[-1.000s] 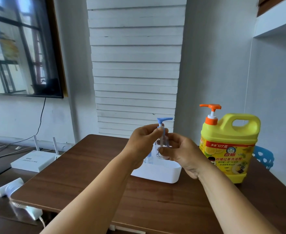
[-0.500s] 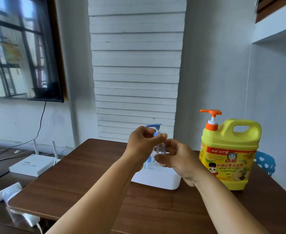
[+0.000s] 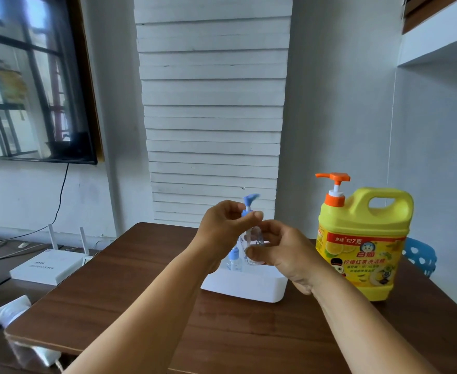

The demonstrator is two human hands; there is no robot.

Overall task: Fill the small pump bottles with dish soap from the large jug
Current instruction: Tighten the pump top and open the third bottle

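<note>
I hold a small clear pump bottle [image 3: 254, 240] with a blue pump head [image 3: 249, 200] above the white tray [image 3: 245, 286]. My right hand [image 3: 278, 252] grips the bottle's clear body. My left hand [image 3: 227, 225] pinches the blue collar just under the pump head. A second small bottle with a blue cap [image 3: 234, 259] stands in the tray behind my left wrist, partly hidden. The large yellow dish soap jug [image 3: 362, 247] with its orange pump [image 3: 335, 187] stands upright on the brown table [image 3: 130, 306], to the right of the tray.
A white router [image 3: 46, 265] sits on a lower surface to the left, with cables and a white power strip [image 3: 6, 311] near the table's left corner. A blue plastic chair [image 3: 421, 255] shows behind the jug. White stacked panels lean against the back wall.
The pump head has turned: its spout pointed right a second ago, left half a second ago, and now points up and right, blurred. Both hands stay on the bottle.
</note>
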